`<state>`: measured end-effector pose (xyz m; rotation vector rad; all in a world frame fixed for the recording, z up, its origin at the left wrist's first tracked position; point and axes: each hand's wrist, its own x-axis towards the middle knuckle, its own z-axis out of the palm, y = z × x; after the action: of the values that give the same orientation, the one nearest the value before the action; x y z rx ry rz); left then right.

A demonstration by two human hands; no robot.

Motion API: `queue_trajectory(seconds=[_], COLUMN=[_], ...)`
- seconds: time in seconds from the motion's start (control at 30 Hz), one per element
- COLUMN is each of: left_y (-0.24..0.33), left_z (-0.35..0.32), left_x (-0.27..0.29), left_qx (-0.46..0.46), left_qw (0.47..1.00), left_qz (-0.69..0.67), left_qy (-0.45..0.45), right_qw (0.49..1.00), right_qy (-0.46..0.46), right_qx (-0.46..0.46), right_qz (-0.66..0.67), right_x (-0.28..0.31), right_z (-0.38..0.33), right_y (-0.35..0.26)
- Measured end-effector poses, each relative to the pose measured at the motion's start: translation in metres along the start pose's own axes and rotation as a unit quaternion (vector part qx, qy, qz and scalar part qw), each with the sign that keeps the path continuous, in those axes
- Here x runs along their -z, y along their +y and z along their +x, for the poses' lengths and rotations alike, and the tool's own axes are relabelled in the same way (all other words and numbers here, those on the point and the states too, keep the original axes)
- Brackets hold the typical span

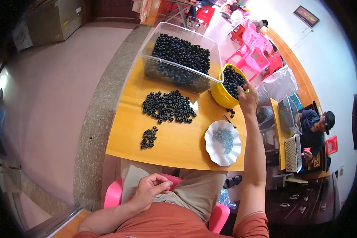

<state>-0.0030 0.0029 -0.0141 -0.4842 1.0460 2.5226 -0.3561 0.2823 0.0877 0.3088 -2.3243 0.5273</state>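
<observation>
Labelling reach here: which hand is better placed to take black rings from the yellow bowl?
Right. The right hand is stretched out at the round yellow plastic bowl of small black rings; the left hand rests in the lap.

- Yellow wooden tabletop (174, 146): bare strip along the near edge, open to a hand from the near side.
- Small cluster of black rubber rings (148, 138), near left: bare wood all round it.
- Larger spread of black rings (168, 106), centre: blocks the middle; a bare lane separates it from the small cluster.
- White scalloped plate of small grey parts (223, 142), near right: fills that corner.
- Clear plastic bin of black rings (180, 59), far: walls off the far edge.
- Yellow plastic bowl (223, 97), far right, just beside the bin: right hand (248, 99) over its rim.
</observation>
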Motion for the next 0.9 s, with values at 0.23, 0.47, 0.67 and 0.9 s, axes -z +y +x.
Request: queue_trajectory(seconds=[0.23, 0.47, 0.67, 0.9], left_y=[0.003, 0.002, 0.002, 0.003], left_z=[0.000, 0.000, -0.001, -0.004], left_x=[0.001, -0.001, -0.001, -0.003], left_qx=[0.004, 0.013, 0.015, 0.002], left_qw=[1.000, 1.000, 0.999, 0.999], left_qz=[0.002, 0.016, 0.024, 0.018], left_qy=[-0.011, -0.018, -0.031, -0.040], right_qw=[0.990, 0.916, 0.881, 0.883], right_qy=[-0.017, -0.268, -0.353, -0.355], right_qx=[0.047, 0.063, 0.097, 0.159], right_qz=[0.133, 0.290, 0.299, 0.261], right_x=[0.000, 0.007, -0.015, -0.028], right_z=[-0.051, -0.110, -0.145, -0.157], right_y=[-0.034, -0.127, -0.151, -0.174])
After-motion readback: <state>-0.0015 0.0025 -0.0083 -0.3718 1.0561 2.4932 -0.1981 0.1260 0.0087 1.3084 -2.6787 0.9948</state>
